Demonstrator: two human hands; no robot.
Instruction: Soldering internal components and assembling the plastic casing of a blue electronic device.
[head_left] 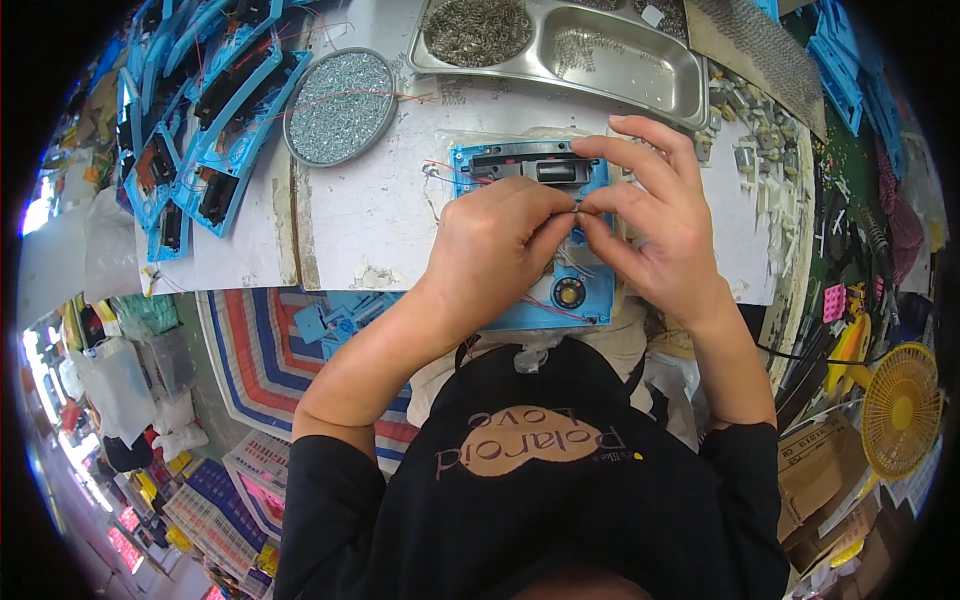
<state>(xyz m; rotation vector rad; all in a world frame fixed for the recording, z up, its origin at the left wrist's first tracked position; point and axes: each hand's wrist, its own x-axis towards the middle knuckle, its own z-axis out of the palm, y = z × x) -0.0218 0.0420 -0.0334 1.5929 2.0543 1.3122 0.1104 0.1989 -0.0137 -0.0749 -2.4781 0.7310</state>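
In front of me lies a blue plastic housing (590,300) with a long black part (530,168) along its far side. Near its front edge sits a small round speaker-like disc (568,292), and thin red and pale wires run through it. My left hand (490,240) is over the housing's middle, thumb and forefinger pinched together. From the other side my right hand (660,225) pinches at the same spot, its other fingers spread. The two sets of fingertips almost meet on something tiny and thin, too small to name. Both hands cover much of the housing.
A round tray of small silvery parts (340,107) stands at the far left, beside a pile of blue housings (215,150). A metal compartment tray (640,85) holding springs is at the back. Small metal pieces (760,160) lie right. A yellow fan (898,410) stands lower right.
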